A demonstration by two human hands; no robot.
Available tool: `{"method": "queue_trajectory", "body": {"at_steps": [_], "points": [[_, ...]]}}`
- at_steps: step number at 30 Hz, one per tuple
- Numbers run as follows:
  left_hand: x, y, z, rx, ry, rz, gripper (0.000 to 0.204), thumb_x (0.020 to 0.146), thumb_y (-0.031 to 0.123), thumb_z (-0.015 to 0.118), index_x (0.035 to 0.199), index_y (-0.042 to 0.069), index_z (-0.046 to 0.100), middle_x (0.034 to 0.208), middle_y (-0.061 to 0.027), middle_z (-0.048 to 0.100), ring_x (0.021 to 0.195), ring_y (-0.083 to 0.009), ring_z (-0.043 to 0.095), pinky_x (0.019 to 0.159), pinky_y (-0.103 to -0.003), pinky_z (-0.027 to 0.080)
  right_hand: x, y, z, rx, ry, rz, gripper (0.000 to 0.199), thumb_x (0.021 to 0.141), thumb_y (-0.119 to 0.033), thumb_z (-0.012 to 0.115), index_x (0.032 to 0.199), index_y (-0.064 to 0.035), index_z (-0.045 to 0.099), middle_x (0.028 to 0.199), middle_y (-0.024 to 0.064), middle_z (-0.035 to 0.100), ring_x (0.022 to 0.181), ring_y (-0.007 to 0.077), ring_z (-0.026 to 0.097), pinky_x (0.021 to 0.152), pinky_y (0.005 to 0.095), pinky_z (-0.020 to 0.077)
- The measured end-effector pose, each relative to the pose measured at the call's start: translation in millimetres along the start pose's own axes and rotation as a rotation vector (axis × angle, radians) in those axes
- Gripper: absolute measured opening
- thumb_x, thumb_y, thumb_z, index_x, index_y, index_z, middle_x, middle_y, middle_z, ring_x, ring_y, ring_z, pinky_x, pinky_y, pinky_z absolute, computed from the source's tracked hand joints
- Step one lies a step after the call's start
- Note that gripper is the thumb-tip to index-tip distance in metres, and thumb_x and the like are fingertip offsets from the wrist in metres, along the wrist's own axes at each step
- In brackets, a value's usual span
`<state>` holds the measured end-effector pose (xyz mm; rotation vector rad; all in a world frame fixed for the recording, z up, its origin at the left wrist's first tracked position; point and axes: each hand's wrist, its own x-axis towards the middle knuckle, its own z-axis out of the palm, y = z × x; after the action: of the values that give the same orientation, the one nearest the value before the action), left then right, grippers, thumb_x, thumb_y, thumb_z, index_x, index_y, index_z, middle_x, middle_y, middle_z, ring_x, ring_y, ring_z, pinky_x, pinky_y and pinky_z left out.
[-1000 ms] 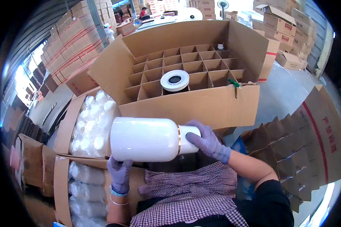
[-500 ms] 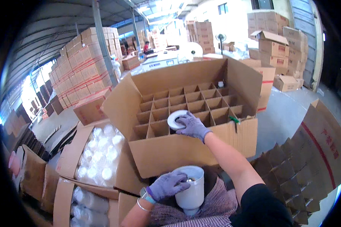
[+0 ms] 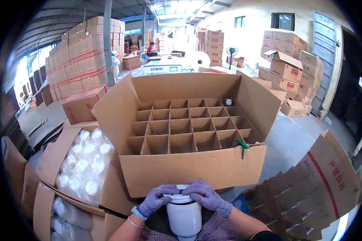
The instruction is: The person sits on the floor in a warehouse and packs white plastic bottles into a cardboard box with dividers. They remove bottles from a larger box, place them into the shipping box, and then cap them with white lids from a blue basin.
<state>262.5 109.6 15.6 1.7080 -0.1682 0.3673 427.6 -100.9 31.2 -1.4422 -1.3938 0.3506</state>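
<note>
A white plastic jar (image 3: 185, 220) stands upright close against my lap, in front of the large carton. At its mouth is a white round lid (image 3: 179, 198), partly covered by my fingers. My left hand (image 3: 159, 199), in a purple-grey glove, is closed round the lid's left edge. From the right, my right hand (image 3: 208, 197), gloved alike, curls its fingers over the lid's other side. Whether the lid sits fully on the jar, I cannot tell.
Ahead stands an open carton (image 3: 193, 168) with cardboard dividers (image 3: 180, 126); a small white-capped bottle (image 3: 228, 102) shows in its far right corner and a green tool (image 3: 241, 143) at its near right. Left are wrapped white containers (image 3: 84, 164); right, folded dividers (image 3: 285, 197).
My right hand has come back from above the carton, bringing the white lid down to the jar. My left hand has moved from the jar's side to its rim. The view has shifted.
</note>
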Motion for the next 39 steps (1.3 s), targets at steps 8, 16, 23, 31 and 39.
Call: {"method": "queue_trajectory", "body": {"at_steps": [8, 16, 23, 31, 39], "points": [[10.1, -8.9, 13.3, -0.154, -0.052, 0.213, 0.034, 0.085, 0.035, 0.072, 0.098, 0.004, 0.078, 0.105, -0.0130, 0.072, 0.104, -0.0282, 0.065, 0.113, -0.050, 0.034, -15.3, 6.3, 9.6, 0.270, 0.083, -0.072, 0.023, 0.090, -0.023, 0.066, 0.102, -0.0048, 0.075, 0.104, 0.0091, 0.070, 0.105, 0.0254, 0.063, 0.114, 0.0483, 0.0342], [-11.8, 4.3, 20.2, -0.082, 0.105, 0.145, 0.042, 0.090, 0.044, 0.067, 0.086, 0.003, 0.076, 0.098, -0.0125, 0.071, 0.093, -0.0283, 0.066, 0.096, -0.047, 0.047, -16.5, 19.1, 25.8, 0.353, 0.025, -0.149, 0.022, 0.089, -0.018, 0.065, 0.104, -0.0063, 0.076, 0.110, 0.0105, 0.067, 0.110, 0.0262, 0.060, 0.117, 0.0490, 0.0284], [-21.0, 55.1, 52.3, 0.379, 0.012, 0.100, 0.053, 0.086, 0.057, 0.061, 0.109, 0.010, 0.072, 0.111, -0.0126, 0.067, 0.107, -0.0322, 0.059, 0.096, -0.046, 0.040, -36.0, 27.7, 36.3, 0.714, 0.107, 0.126, 0.035, 0.098, -0.030, 0.048, 0.081, -0.0041, 0.064, 0.126, 0.0178, 0.061, 0.132, 0.0328, 0.048, 0.119, 0.0459, 0.0271], [-6.4, 49.9, 72.5, 0.807, 0.170, 0.129, 0.043, 0.087, 0.045, 0.061, 0.112, 0.012, 0.070, 0.108, -0.0117, 0.069, 0.099, -0.0332, 0.062, 0.089, -0.046, 0.045, -28.8, 64.1, 53.4, 0.903, 0.180, 0.367, 0.022, 0.096, -0.017, 0.052, 0.105, -0.0028, 0.066, 0.136, 0.0185, 0.057, 0.128, 0.0296, 0.052, 0.116, 0.0412, 0.0327], [-21.7, -95.9, -3.7, 0.062, 0.318, -0.270, 0.029, 0.090, 0.022, 0.065, 0.114, 0.006, 0.070, 0.110, -0.0141, 0.071, 0.107, -0.0302, 0.065, 0.095, -0.039, 0.050, 8.2, -94.0, 26.1, -0.201, 0.171, -0.182, 0.045, 0.087, -0.021, 0.068, 0.129, -0.0065, 0.063, 0.127, 0.0170, 0.062, 0.120, 0.0366, 0.056, 0.108, 0.0485, 0.0379]]}}
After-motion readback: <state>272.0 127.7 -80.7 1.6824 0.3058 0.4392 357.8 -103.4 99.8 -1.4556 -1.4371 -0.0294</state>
